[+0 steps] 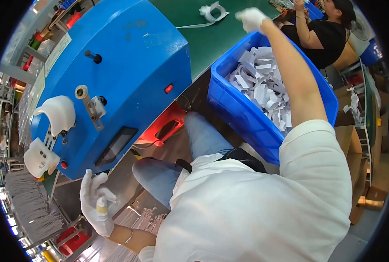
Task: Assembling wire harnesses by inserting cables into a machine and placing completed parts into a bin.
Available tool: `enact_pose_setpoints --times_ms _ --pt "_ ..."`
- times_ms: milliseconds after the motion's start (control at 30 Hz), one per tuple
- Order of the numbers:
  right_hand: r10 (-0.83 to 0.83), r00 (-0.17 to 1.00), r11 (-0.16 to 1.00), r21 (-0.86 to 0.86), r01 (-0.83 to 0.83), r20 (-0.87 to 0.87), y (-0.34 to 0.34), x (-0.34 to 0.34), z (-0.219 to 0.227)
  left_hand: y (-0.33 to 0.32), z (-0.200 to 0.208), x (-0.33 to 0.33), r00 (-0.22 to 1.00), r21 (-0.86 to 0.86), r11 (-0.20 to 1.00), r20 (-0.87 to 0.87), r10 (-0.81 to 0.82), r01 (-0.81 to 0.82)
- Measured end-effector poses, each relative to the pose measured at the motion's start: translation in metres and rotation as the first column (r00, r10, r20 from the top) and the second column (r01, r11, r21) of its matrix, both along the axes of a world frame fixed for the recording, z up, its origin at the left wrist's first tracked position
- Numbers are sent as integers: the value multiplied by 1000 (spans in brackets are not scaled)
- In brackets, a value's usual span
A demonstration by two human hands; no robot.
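My left hand (97, 205), in a white glove with a yellowish wrap on one finger, hangs at the near edge of a blue machine (146, 61). Its fingers are apart and nothing shows in them. My right hand (253, 20), also white-gloved, is stretched out over the far end of a blue bin (240, 105). Its fingers look drawn together, and what they hold, if anything, is hidden. Folded white strips (264, 83) fill the bin. Left of the right hand, a loosely coiled white strip (212, 12) lies on the green table (198, 39).
The machine's front carries white curved pads (57, 114), a metal arm (88, 107), a dark screen (115, 146) and a red switch (168, 88). A red stool (164, 126) stands beneath. Bundled grey strands (32, 205) hang at left. A person (319, 32) works at the far right.
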State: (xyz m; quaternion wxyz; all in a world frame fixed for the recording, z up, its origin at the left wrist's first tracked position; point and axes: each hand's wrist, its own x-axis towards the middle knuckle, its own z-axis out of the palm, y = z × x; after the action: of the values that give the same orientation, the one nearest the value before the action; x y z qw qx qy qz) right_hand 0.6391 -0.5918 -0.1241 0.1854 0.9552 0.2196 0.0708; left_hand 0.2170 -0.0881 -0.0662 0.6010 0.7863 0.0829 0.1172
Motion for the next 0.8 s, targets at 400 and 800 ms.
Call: enact_pose_setpoints --times_ms 400,800 --pt "-466 783 530 579 620 -412 -40 -106 -100 -27 11 33 999 69 997 39 -28 25" --pt "932 197 -335 520 786 304 161 -181 67 -142 0 93 918 -317 862 154 -365 396"
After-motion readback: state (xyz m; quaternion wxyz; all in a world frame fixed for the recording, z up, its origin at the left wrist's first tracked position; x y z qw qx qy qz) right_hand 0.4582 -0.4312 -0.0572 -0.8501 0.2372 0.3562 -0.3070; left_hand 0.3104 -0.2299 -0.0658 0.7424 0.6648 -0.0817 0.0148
